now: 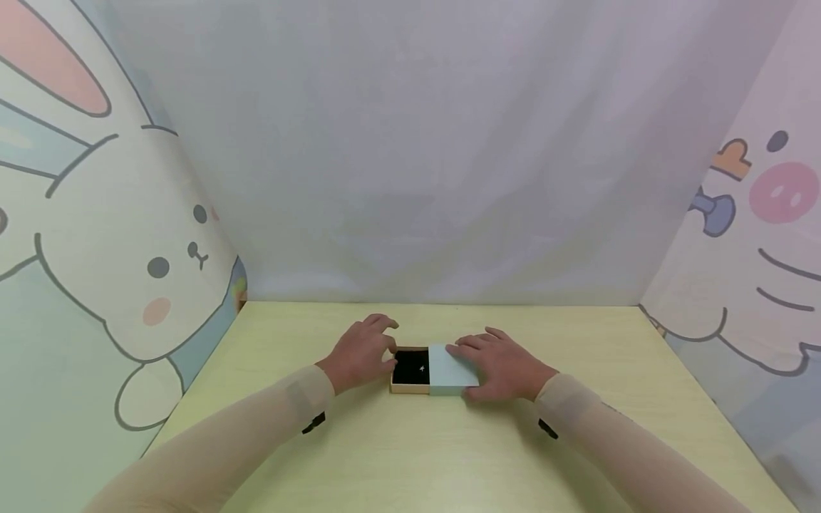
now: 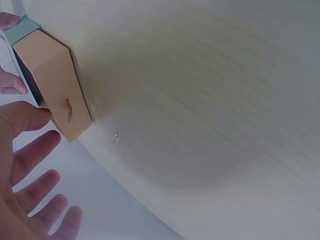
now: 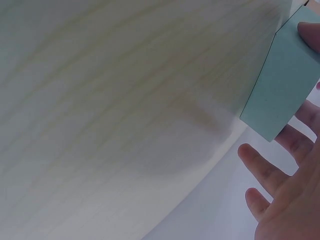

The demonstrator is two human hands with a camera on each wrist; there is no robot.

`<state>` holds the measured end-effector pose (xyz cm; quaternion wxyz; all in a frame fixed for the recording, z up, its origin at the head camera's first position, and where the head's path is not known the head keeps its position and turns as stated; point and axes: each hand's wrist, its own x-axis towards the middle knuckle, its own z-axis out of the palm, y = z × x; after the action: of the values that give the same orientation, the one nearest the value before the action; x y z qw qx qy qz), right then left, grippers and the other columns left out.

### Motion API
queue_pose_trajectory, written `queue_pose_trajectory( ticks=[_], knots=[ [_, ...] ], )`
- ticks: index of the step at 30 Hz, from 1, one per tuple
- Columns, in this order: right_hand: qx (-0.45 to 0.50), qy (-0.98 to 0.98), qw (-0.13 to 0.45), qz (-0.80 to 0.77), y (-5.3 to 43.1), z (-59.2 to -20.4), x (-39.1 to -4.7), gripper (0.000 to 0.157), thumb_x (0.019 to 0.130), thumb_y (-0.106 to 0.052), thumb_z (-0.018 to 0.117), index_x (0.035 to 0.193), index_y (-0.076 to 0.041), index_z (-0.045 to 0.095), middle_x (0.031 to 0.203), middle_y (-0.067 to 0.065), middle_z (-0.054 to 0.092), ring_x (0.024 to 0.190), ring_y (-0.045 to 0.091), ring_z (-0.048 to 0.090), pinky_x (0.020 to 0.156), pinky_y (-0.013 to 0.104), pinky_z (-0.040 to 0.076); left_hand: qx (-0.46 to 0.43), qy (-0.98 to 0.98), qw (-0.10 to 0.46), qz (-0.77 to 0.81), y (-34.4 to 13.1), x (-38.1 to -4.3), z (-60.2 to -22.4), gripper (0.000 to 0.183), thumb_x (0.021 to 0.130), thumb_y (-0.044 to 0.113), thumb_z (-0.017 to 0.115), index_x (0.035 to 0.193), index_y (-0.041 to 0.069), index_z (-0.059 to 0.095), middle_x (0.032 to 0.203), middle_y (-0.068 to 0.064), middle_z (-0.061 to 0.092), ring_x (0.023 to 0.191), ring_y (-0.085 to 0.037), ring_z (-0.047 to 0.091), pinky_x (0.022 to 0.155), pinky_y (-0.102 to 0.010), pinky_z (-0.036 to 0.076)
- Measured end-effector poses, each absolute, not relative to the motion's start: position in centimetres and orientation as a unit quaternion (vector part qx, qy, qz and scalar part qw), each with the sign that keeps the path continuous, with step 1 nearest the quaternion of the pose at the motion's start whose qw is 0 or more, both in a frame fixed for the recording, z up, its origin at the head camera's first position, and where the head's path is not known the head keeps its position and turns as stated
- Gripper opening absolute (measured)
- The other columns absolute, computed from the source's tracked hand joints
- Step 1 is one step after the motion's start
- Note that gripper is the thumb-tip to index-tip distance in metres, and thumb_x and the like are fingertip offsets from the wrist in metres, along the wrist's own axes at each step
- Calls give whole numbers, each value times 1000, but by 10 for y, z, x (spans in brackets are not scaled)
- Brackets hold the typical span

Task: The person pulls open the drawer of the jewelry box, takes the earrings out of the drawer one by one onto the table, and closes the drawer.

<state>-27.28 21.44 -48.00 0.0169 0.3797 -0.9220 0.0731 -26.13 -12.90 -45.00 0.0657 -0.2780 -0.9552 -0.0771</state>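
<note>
A slide-out box lies on the table, its tan drawer (image 1: 410,389) pulled partway out to the left of a pale mint sleeve (image 1: 452,367). Black lining (image 1: 404,367) shows inside, with a small shiny star-shaped piece (image 1: 422,368) on it. My left hand (image 1: 364,354) is at the drawer's left end. In the left wrist view its thumb (image 2: 35,116) touches the drawer's edge and the other fingers spread loosely. A small ribbon loop (image 2: 69,110) shows on the drawer's end. My right hand (image 1: 507,363) grips the sleeve, thumb (image 3: 311,34) on its front side, fingers over the top and far side.
The pale wooden table (image 1: 398,456) extends around the box. A plain white curtain (image 1: 410,157) hangs behind it, and cartoon-printed panels (image 1: 128,256) stand at both sides. Tiny specks (image 2: 116,136) show in the left wrist view near the drawer.
</note>
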Motion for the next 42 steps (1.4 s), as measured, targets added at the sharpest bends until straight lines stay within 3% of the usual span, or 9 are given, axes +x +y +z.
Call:
queue_pose_trajectory(
  ticks=[8, 24, 42],
  knots=[
    [374, -925, 16, 68, 215, -477, -272, 79, 98, -49, 83, 170, -23, 64, 165, 3, 72, 151, 36, 70, 139, 74, 41, -276, -956, 49, -87, -123, -260, -447, 12, 107, 27, 86, 105, 17, 93, 162, -10, 72, 160, -38, 59, 120, -65, 61],
    [382, -921, 19, 72, 214, -473, -273, 78, 98, -48, 82, 169, -20, 65, 163, 5, 73, 148, 37, 71, 137, 76, 43, -291, -952, 58, -72, -113, -263, -450, 11, 105, 28, 89, 106, 17, 93, 160, -9, 73, 158, -35, 61, 114, -60, 64],
    [387, -919, 30, 72, 214, -478, -271, 78, 97, -48, 83, 168, -20, 66, 162, 4, 74, 146, 37, 73, 135, 75, 45, -294, -952, 41, -82, -100, -258, -455, 13, 107, 29, 89, 111, 17, 93, 162, -7, 71, 160, -35, 59, 122, -63, 60]
  ],
)
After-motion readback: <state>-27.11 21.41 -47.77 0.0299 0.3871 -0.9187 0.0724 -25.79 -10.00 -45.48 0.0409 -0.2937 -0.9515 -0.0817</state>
